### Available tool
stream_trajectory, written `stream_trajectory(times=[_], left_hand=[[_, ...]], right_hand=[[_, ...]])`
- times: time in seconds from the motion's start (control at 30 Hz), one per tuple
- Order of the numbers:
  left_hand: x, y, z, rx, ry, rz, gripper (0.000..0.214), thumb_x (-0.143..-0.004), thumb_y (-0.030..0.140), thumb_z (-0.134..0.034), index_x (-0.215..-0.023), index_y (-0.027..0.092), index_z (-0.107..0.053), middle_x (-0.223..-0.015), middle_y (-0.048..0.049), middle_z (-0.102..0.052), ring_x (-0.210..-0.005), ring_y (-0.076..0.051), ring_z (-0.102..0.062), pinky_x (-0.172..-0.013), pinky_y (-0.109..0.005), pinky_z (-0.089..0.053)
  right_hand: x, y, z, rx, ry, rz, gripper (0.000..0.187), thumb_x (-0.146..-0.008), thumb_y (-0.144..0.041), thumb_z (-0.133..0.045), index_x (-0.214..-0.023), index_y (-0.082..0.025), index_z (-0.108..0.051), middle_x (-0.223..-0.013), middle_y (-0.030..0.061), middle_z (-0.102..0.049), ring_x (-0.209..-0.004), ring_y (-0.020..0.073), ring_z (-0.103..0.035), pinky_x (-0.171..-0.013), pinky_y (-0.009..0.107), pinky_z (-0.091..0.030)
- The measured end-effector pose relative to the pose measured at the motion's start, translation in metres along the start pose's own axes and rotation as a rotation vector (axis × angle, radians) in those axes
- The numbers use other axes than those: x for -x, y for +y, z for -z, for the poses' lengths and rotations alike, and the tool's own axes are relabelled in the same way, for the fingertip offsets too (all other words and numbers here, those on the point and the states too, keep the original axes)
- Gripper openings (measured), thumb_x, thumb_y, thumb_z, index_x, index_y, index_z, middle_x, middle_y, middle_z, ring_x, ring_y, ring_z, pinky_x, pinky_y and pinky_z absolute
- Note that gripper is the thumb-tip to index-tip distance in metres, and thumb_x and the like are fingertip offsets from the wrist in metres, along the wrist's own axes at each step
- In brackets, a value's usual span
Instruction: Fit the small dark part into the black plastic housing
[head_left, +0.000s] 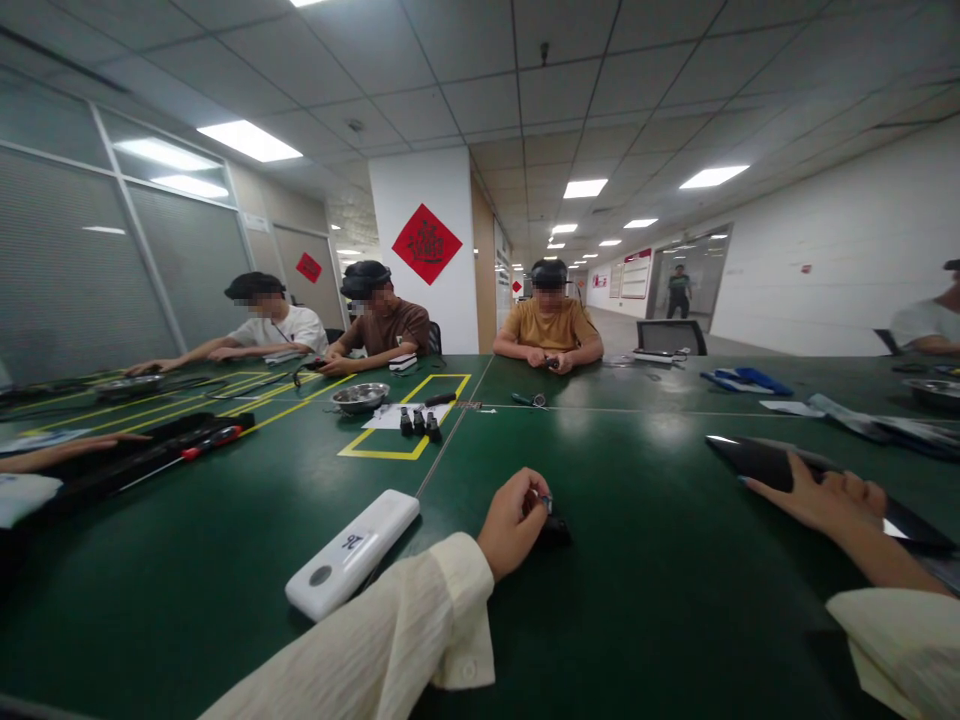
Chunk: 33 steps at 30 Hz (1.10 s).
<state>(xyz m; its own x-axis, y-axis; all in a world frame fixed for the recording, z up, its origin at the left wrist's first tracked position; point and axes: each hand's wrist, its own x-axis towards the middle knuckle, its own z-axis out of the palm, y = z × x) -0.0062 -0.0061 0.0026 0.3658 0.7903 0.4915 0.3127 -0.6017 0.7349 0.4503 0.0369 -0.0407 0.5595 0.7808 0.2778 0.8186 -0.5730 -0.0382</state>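
My left hand (514, 525) is closed, thumb and fingers pinched together near the table's middle. A small bluish bit shows at its fingertips, too small to name. Just beyond and under those fingers lies a small black object (556, 532), partly hidden by the hand. Over on the right, my right hand (832, 505) grips a dark, flat, glossy panel (750, 460), its thumb along the near edge and its fingers curled over the top. The panel is tilted and runs toward the right edge of view. A white oblong device (356, 555) marked 26 lies left of my left hand.
On the green table (637, 600) are a metal bowl (360, 398), several black parts (420, 424) on white paper, and a red-handled screwdriver (217, 442). Blue cloth (746, 381) lies far right. A co-worker (551, 320) sits opposite, others at left. Another person's arm (71, 450) reaches in.
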Motion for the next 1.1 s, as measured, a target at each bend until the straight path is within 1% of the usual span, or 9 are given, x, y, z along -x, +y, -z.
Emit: stream_trajectory(times=[0.13,0.23,0.4,0.5,0.63,0.77,0.83,0.93,1.1], left_hand=[[-0.001,-0.002,-0.001,-0.011,-0.006,-0.012,0.012,-0.076,0.009,-0.043,-0.083,0.017,-0.049,-0.075,0.0011,-0.05,-0.065,-0.01,-0.044,-0.059,-0.021,-0.034],[-0.001,-0.005,-0.002,-0.027,-0.01,-0.021,0.012,-0.074,0.009,-0.043,-0.08,0.017,-0.049,-0.074,0.0012,-0.05,-0.064,-0.009,-0.044,-0.059,-0.021,-0.034],[-0.002,-0.005,-0.002,-0.052,-0.017,-0.032,0.011,-0.074,0.009,-0.043,-0.079,0.016,-0.05,-0.076,0.0003,-0.051,-0.064,-0.01,-0.044,-0.059,-0.021,-0.035],[-0.002,-0.003,-0.001,-0.06,-0.023,-0.037,0.011,-0.074,0.009,-0.044,-0.079,0.016,-0.05,-0.076,0.0001,-0.051,-0.064,-0.01,-0.044,-0.059,-0.021,-0.035],[-0.001,-0.001,0.001,-0.067,-0.03,-0.037,0.012,-0.073,0.008,-0.043,-0.079,0.016,-0.05,-0.076,0.0001,-0.051,-0.064,-0.01,-0.045,-0.06,-0.022,-0.036],[-0.001,-0.002,0.001,-0.071,-0.034,-0.029,0.011,-0.074,0.009,-0.044,-0.079,0.017,-0.05,-0.077,0.0,-0.051,-0.066,-0.011,-0.045,-0.06,-0.022,-0.036],[-0.001,-0.003,0.001,-0.072,-0.03,-0.022,0.011,-0.074,0.01,-0.044,-0.079,0.017,-0.05,-0.078,-0.0001,-0.052,-0.068,-0.011,-0.046,-0.061,-0.022,-0.036],[-0.001,-0.003,0.001,-0.068,-0.02,-0.017,0.011,-0.074,0.01,-0.043,-0.078,0.017,-0.051,-0.078,-0.0004,-0.053,-0.07,-0.012,-0.047,-0.064,-0.023,-0.037],[-0.002,-0.004,0.002,-0.073,-0.021,-0.022,0.015,-0.076,0.009,-0.039,-0.079,0.017,-0.052,-0.078,-0.0006,-0.053,-0.073,-0.012,-0.048,-0.067,-0.024,-0.037]], right_hand=[[0.009,-0.005,0.012,0.113,-0.087,0.003,0.089,-0.071,-0.076,-0.03,-0.139,-0.018,-0.027,-0.126,0.023,-0.045,-0.123,0.0351,-0.032,-0.094,0.044,-0.017],[0.014,-0.008,0.023,0.139,-0.131,0.015,0.088,-0.073,-0.075,-0.026,-0.14,-0.018,-0.024,-0.129,0.021,-0.043,-0.126,0.0339,-0.029,-0.095,0.046,-0.016],[0.012,-0.008,0.028,0.114,-0.193,-0.016,0.089,-0.073,-0.074,-0.026,-0.14,-0.015,-0.026,-0.129,0.0201,-0.043,-0.12,0.0313,-0.038,-0.096,0.043,-0.019],[0.011,-0.009,0.029,0.131,-0.202,-0.011,0.092,-0.07,-0.077,-0.025,-0.14,-0.018,-0.025,-0.128,0.0205,-0.044,-0.118,0.0318,-0.04,-0.098,0.042,-0.017],[0.009,-0.008,0.027,0.123,-0.224,0.038,0.094,-0.068,-0.079,-0.025,-0.139,-0.018,-0.027,-0.124,0.0226,-0.047,-0.116,0.0349,-0.041,-0.099,0.045,-0.014],[0.003,-0.005,0.02,0.069,-0.207,0.033,0.088,-0.071,-0.074,-0.027,-0.138,-0.017,-0.03,-0.123,0.0246,-0.046,-0.114,0.0362,-0.043,-0.096,0.045,-0.015],[0.002,-0.004,0.018,0.049,-0.179,0.017,0.085,-0.072,-0.072,-0.029,-0.136,-0.017,-0.034,-0.121,0.0249,-0.047,-0.112,0.0368,-0.045,-0.094,0.045,-0.017],[0.002,-0.004,0.019,0.044,-0.121,0.037,0.081,-0.072,-0.07,-0.033,-0.131,-0.016,-0.041,-0.114,0.025,-0.052,-0.107,0.0375,-0.048,-0.091,0.046,-0.017],[0.008,-0.007,0.023,0.018,-0.043,0.058,0.075,-0.071,-0.069,-0.037,-0.127,-0.018,-0.043,-0.103,0.0204,-0.058,-0.1,0.0347,-0.052,-0.092,0.047,-0.014]])
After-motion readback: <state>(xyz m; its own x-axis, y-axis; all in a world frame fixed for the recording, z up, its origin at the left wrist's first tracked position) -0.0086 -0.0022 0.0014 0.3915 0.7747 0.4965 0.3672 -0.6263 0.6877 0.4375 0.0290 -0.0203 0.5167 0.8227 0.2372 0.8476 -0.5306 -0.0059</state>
